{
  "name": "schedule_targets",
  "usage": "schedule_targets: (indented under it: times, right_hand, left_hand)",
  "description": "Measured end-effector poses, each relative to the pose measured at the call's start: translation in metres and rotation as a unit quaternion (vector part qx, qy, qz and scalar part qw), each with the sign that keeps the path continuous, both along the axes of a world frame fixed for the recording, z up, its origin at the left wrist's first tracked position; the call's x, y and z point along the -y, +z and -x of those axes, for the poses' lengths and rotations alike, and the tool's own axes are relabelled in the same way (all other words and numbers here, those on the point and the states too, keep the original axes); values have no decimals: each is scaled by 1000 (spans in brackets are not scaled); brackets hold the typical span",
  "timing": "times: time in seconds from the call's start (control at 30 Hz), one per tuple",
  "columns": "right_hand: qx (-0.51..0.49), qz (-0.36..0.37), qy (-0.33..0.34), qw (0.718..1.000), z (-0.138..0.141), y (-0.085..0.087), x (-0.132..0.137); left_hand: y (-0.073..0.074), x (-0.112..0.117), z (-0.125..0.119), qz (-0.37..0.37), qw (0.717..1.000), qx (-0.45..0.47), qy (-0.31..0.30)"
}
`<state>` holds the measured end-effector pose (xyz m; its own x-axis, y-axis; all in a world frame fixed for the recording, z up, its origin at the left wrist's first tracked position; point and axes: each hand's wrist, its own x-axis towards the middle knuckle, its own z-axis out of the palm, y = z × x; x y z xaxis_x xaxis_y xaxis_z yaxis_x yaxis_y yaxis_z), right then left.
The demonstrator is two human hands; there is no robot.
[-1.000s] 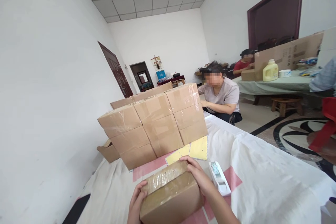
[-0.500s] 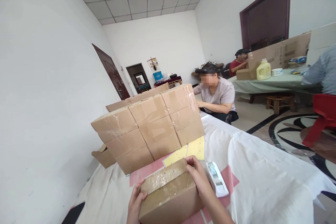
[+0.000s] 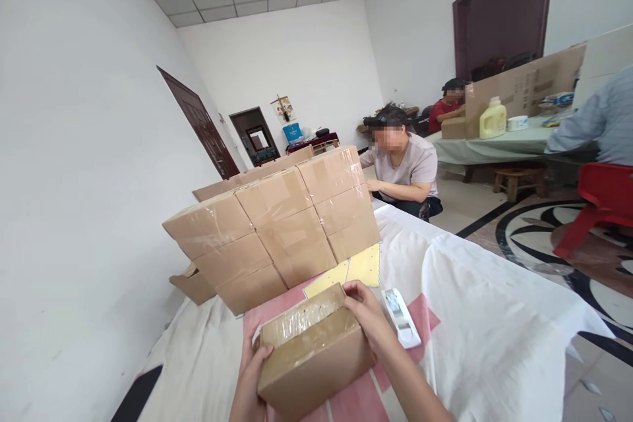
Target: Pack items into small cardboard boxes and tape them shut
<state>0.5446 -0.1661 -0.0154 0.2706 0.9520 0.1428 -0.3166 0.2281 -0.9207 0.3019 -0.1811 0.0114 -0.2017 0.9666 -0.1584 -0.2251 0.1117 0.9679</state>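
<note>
A small brown cardboard box (image 3: 316, 356) with clear tape over its top sits in front of me on the cloth-covered table. My left hand (image 3: 253, 359) grips its left side, thumb at the upper edge. Around the far right corner of the box, my right hand (image 3: 364, 310) has its fingers curled. Just right of that hand lies a white device with a small display (image 3: 400, 318). Beyond the box rises a stack of taped cardboard boxes (image 3: 291, 227), several in rows. Both hands' undersides are hidden.
A white cloth with pink and yellow patches (image 3: 475, 316) covers the table. Another person (image 3: 408, 161) crouches past its far edge. An open carton (image 3: 194, 285) stands left of the stack. At right are a yellow jug (image 3: 493, 120), a wooden stool (image 3: 519, 179) and a red chair (image 3: 591, 201).
My view has shifted slightly, so the scene sits higher and a little to the left. Both hands keep their hold on the small box.
</note>
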Motion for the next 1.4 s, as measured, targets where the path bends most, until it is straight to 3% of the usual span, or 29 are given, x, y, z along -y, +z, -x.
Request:
schedule_targets:
  times: [0.17, 0.33, 0.57, 0.73, 0.83, 0.93, 0.97, 1.03, 1.07, 1.1, 1.17, 1.23, 1.3, 1.4]
  right_hand:
    - [-3, 6, -14, 1000, -2, -7, -2]
    - [11, 15, -54, 998, -17, -6, -1]
    - [48, 12, -98, 994, -79, 12, 22]
    - [53, 90, -116, 988, -122, 0, 29]
    - [63, 137, -126, 981, -133, -12, 25]
    - [96, 156, -122, 975, -132, -20, 19]
    - [107, 157, -119, 975, -130, -23, 16]
    - [125, 157, -119, 972, -127, -27, 12]
    - [131, 159, -119, 971, -126, -30, 10]
    - [135, 161, -118, 971, -126, -32, 9]
    - [140, 163, -112, 970, -127, -35, 7]
    - [143, 163, -107, 970, -129, -37, 6]
    - [147, 163, -105, 970, -130, -38, 6]
    - [157, 159, -100, 970, -131, -38, 5]
  left_hand:
    - [3, 8, -3, 10, 1000, -1, -15]
    - [-2, 8, 3, 18, 1000, 15, -3]
    - [-12, 0, 10, 13, 999, -43, 31]
    - [-12, 0, 13, -28, 991, -115, 59]
    - [7, 14, 11, -76, 951, -284, 99]
    - [27, 41, -20, -167, 851, -474, 151]
    - [29, 49, -37, -205, 837, -486, 146]
    - [22, 63, -80, -233, 858, -455, 45]
    - [15, 67, -103, -222, 865, -446, -58]
    - [6, 69, -124, -213, 850, -447, -177]
    - [-13, 68, -161, -200, 803, -468, -309]
    - [-26, 61, -186, -185, 761, -501, -367]
    - [-33, 53, -199, -162, 733, -535, -388]
    - [-37, 44, -203, -138, 729, -558, -373]
